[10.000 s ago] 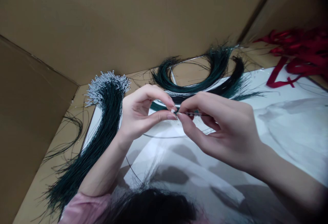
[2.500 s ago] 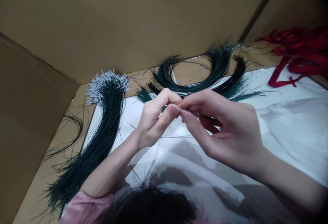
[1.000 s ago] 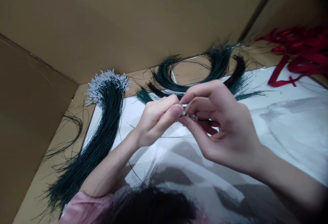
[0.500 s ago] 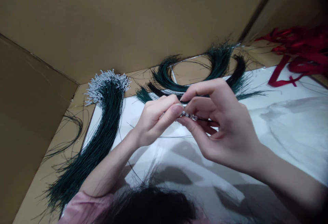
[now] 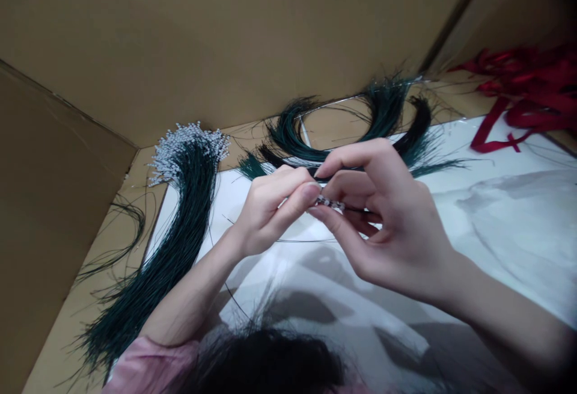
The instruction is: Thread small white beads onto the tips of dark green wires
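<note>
In front of me, over the white sheet, both hands meet at a short beaded wire stem [image 5: 332, 203] with small white beads. My left hand [image 5: 274, 210] pinches its left end between thumb and index finger. From the other side my right hand [image 5: 392, 219] grips it with thumb and fingers, and a dark strand runs back into the palm. To the left lies a thick bundle of dark green wires [image 5: 187, 225], topped by a dense head of white beads [image 5: 184, 150]. The exact fingertip contact on the stem is partly hidden.
Behind my hands lie curved bundles of dark green wire [image 5: 387, 114]. Red ribbon [image 5: 532, 105] is heaped at the far right, and clear plastic film [image 5: 523, 219] lies on the white sheet [image 5: 180, 201]. Loose wires [image 5: 130, 231] rest at the left. Cardboard walls [image 5: 252, 39] enclose the back and left.
Both hands have shifted very slightly left with the beaded stem between them. Their grip looks the same, and the surrounding bundles and ribbon have stayed put.
</note>
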Available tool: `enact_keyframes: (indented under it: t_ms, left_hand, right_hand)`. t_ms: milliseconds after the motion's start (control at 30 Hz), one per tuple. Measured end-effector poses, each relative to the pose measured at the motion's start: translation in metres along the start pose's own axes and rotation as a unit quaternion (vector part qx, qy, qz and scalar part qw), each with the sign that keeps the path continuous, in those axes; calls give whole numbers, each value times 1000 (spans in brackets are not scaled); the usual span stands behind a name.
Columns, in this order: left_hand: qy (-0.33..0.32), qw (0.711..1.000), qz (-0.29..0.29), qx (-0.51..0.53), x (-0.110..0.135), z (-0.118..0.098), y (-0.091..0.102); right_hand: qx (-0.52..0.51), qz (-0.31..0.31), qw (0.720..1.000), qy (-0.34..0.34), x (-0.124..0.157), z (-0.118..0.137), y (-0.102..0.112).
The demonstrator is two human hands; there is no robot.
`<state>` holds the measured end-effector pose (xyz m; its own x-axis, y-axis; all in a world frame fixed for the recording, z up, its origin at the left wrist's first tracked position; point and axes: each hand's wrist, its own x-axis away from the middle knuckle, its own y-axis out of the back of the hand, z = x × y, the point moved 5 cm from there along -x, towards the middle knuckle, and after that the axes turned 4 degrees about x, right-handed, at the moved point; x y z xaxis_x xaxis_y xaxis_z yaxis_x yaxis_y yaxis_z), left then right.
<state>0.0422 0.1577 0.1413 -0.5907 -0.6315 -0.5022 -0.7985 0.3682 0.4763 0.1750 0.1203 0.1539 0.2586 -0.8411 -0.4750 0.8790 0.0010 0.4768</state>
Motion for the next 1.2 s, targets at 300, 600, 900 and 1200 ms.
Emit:
enact_keyframes:
  t_ms: [300, 600, 900, 1200]
  left_hand:
    - [-78, 996, -42, -4, -2, 1, 14]
    - [-71, 995, -66, -12, 0, 5, 29]
    - [-106, 991, -70, -32, 0, -11, 39]
    - [-186, 971, -62, -134, 3, -37, 37]
  right_hand:
    - [-5, 19, 999, -26, -3, 0, 5]
    - [44, 43, 998, 1, -9, 7, 15]
    - [-14, 42, 999, -7, -9, 12, 18]
    - [-34, 59, 998, 2, -4, 20, 17]
